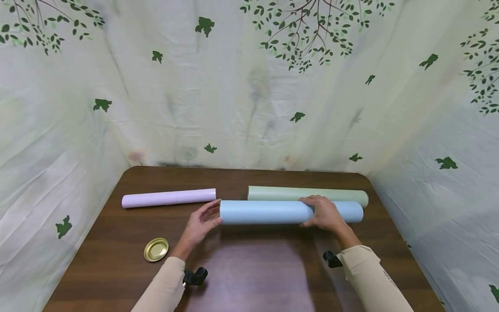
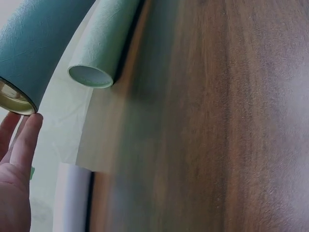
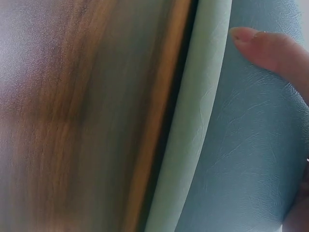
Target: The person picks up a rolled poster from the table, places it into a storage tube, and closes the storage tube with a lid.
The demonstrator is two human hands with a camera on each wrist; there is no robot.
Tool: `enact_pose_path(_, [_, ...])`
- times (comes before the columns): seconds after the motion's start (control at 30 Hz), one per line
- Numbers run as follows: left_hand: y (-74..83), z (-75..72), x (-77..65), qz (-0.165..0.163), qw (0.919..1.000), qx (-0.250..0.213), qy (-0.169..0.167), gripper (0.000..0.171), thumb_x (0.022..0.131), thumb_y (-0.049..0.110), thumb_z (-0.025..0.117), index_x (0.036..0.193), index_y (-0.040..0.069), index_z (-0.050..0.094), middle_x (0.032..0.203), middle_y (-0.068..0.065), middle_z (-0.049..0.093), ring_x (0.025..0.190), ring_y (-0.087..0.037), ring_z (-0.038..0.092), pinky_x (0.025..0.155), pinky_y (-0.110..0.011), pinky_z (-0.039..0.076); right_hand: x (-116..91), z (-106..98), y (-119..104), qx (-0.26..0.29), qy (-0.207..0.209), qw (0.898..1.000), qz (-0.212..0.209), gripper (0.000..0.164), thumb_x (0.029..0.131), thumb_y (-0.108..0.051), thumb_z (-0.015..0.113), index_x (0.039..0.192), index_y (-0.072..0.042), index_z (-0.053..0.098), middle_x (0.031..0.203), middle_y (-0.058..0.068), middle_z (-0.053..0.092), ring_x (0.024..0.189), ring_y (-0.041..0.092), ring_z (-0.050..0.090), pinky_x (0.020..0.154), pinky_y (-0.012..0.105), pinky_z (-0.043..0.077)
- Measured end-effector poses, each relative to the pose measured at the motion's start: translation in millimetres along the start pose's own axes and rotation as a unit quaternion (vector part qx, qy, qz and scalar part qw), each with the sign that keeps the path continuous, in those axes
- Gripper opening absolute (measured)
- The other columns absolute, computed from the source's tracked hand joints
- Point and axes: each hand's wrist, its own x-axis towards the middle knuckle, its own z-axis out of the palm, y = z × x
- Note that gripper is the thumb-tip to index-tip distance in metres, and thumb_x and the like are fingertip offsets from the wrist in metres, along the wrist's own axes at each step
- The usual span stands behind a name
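A wide blue tube (image 1: 265,212) lies crosswise in the air over the table. My right hand (image 1: 323,213) grips it right of its middle, with the thumb on the near side and the fingers over the top. At its left end is my left hand (image 1: 200,222), whose fairly straight fingertips touch the rim. The left wrist view shows a gold-coloured ring (image 2: 15,100) inside that end. Behind the blue tube lies a pale green tube (image 1: 280,193), partly hidden by it. A round gold metal lid (image 1: 156,249) lies on the table, left of my left forearm.
A thinner lilac roll (image 1: 167,198) lies at the back left of the brown wooden table (image 1: 136,286). A leaf-printed white curtain (image 1: 175,108) hangs behind the table and along both sides.
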Motion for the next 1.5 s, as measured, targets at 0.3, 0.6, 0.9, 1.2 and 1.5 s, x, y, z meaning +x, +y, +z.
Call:
enact_pose_path(0.3, [13.6, -0.2, 6.4, -0.025, 0.9992, 0.023, -0.022, 0.067, 0.078, -0.01, 0.073, 0.137, -0.01, 0.042, 0.132, -0.03, 0.049, 0.119, -0.037, 0.052, 0.096, -0.045, 0.045, 0, -1, -2, 0.009, 0.0, 1.0, -0.004, 0.077, 0.053, -0.034, 0.093, 0.12, -0.007, 0.068, 0.112, 0.014, 0.067, 0.101, 0.034, 0.062, 0.08, 0.05, 0.05])
enact_pose_path(0.6, [23.6, -4.7, 10.8, -0.047, 0.9947, 0.076, -0.052, 0.07, 0.075, -0.003, 0.079, 0.136, -0.001, 0.046, 0.13, -0.028, 0.052, 0.115, -0.045, 0.055, 0.095, -0.051, 0.046, 1, -1, -3, 0.012, -0.004, 1.0, -0.008, 0.077, 0.053, -0.034, 0.094, 0.121, -0.007, 0.067, 0.112, 0.013, 0.067, 0.102, 0.033, 0.062, 0.083, 0.051, 0.049])
enact_pose_path(0.9, [43.3, -8.4, 23.8, -0.014, 0.9624, 0.245, -0.116, 0.062, 0.072, 0.009, 0.085, 0.126, 0.006, 0.056, 0.123, -0.014, 0.056, 0.111, -0.035, 0.059, 0.094, -0.046, 0.048, 3, -2, -8, 0.011, 0.001, 1.0, -0.024, 0.076, 0.053, -0.034, 0.093, 0.119, -0.006, 0.068, 0.11, 0.012, 0.069, 0.1, 0.031, 0.062, 0.083, 0.049, 0.049])
enact_pose_path(1.2, [62.4, 0.4, 36.1, 0.033, 0.8892, 0.429, -0.155, 0.062, 0.068, 0.02, 0.087, 0.123, 0.012, 0.06, 0.117, -0.007, 0.06, 0.111, -0.031, 0.052, 0.095, -0.047, 0.041, 5, -2, -14, 0.01, -0.008, 1.0, -0.007, 0.077, 0.054, -0.034, 0.093, 0.121, -0.007, 0.067, 0.112, 0.012, 0.068, 0.101, 0.031, 0.062, 0.083, 0.049, 0.049])
enact_pose_path(1.5, [67.1, 18.6, 37.2, 0.072, 0.8198, 0.548, -0.149, 0.063, 0.067, 0.028, 0.088, 0.122, 0.016, 0.06, 0.111, -0.006, 0.059, 0.105, -0.03, 0.056, 0.084, -0.048, 0.042, 5, -1, -19, 0.009, -0.016, 1.0, 0.006, 0.077, 0.054, -0.033, 0.093, 0.121, -0.007, 0.067, 0.111, 0.012, 0.068, 0.102, 0.031, 0.061, 0.081, 0.048, 0.05])
